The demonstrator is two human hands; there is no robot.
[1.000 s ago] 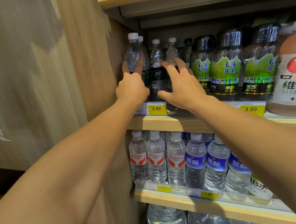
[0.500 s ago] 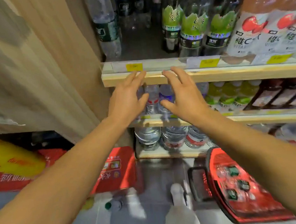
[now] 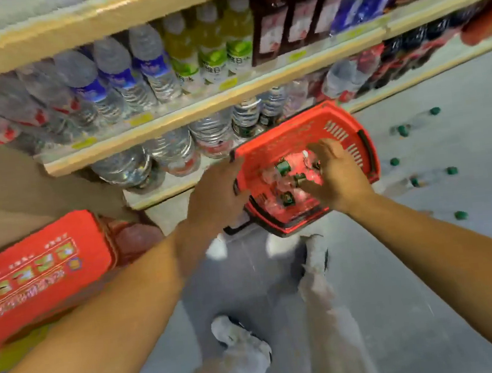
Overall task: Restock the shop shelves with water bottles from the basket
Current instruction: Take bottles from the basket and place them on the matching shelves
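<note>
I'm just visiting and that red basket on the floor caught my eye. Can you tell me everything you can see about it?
The basket is red and looks like plastic, with slotted walls and a dark handle folded along its rim. It sits on the grey floor against the bottom shelf, in front of the person's feet. Inside are clear water bottles with green caps. The left hand is at its near edge, though actual contact is unclear, and the right hand reaches in over the bottles. The picture is blurred.

The red plastic shopping basket [image 3: 274, 150] stands on the grey floor [image 3: 473, 253] before the wooden shelves [image 3: 200, 106], with green-capped clear water bottles [image 3: 282, 168] in it. More such bottles [image 3: 420, 181] lie on the floor to its right; a red printed carton [image 3: 41, 274] sits to its left.
</note>
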